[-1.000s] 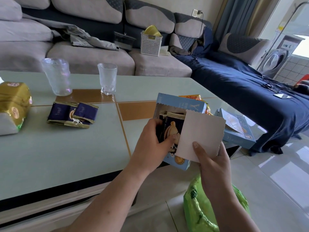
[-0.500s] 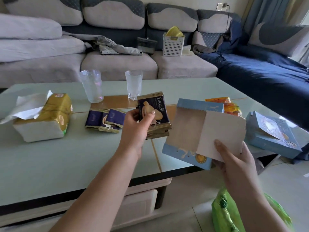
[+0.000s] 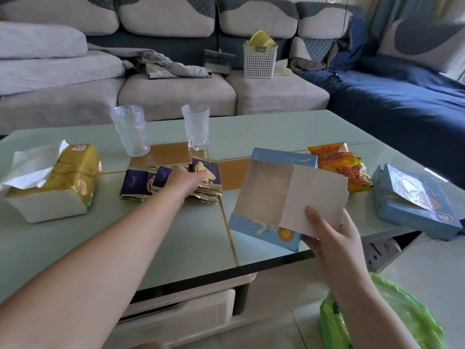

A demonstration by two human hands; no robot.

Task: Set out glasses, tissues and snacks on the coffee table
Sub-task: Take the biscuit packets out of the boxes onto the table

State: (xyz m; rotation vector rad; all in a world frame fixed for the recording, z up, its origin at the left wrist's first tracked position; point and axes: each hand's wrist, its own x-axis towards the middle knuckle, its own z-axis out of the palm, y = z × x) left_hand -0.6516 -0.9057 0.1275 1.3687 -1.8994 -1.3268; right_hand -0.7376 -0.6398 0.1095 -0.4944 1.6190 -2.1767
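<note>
Closest to me, my right hand (image 3: 334, 238) pinches the torn flap of the open blue box (image 3: 271, 197) — thumb on top, other fingers under it. The box looks empty inside. Farther out, my left hand (image 3: 187, 180) is curled around a stack of dark snack packets (image 3: 207, 181), set down on the coffee table (image 3: 176, 235) beside more packets (image 3: 141, 181). The tissue pack (image 3: 57, 182) sits at the left, and two glasses (image 3: 130, 129) stand upright behind.

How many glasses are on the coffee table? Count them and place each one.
2. One glass stands at the far left-centre of the table; the other glass stands to its right, behind the snack packets. None looks hidden.
</note>
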